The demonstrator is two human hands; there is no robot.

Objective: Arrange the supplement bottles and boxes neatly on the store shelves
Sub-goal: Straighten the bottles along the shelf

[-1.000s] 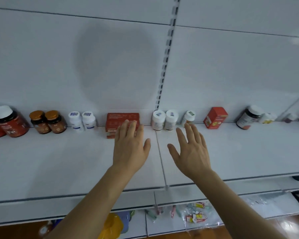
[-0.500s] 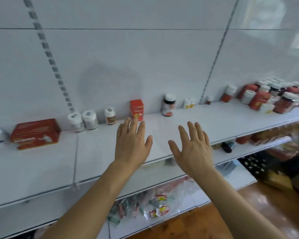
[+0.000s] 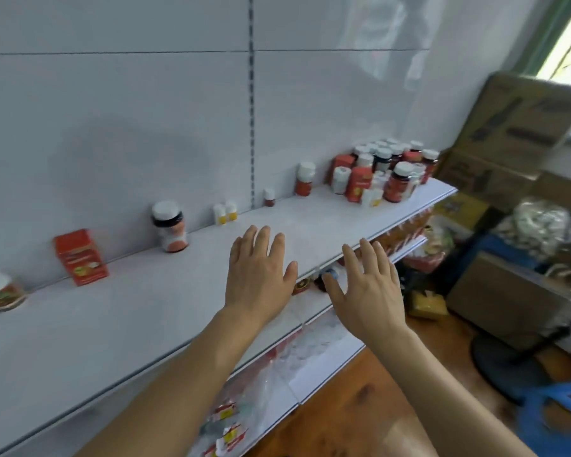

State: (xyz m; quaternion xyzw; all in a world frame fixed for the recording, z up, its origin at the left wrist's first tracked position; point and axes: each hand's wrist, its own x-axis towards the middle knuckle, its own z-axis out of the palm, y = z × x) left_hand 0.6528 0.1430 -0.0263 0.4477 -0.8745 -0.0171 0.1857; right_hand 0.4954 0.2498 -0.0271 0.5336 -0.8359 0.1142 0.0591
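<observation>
Left hand (image 3: 259,275) and right hand (image 3: 366,288) at frame centre, fingers spread, holding nothing, above white shelf (image 3: 145,308). Clustered bottles (image 3: 386,169) upper right.

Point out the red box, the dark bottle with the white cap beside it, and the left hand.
red box (image 3: 80,257), head view, front face.
dark bottle (image 3: 170,225), head view, label area.
left hand (image 3: 259,275), head view, back of hand.

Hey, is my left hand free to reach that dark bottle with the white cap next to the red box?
Probably yes. The left hand is open, holding nothing, and bare shelf lies between it and the dark bottle. The red box stands apart to the bottle's left, not in the way.
</observation>
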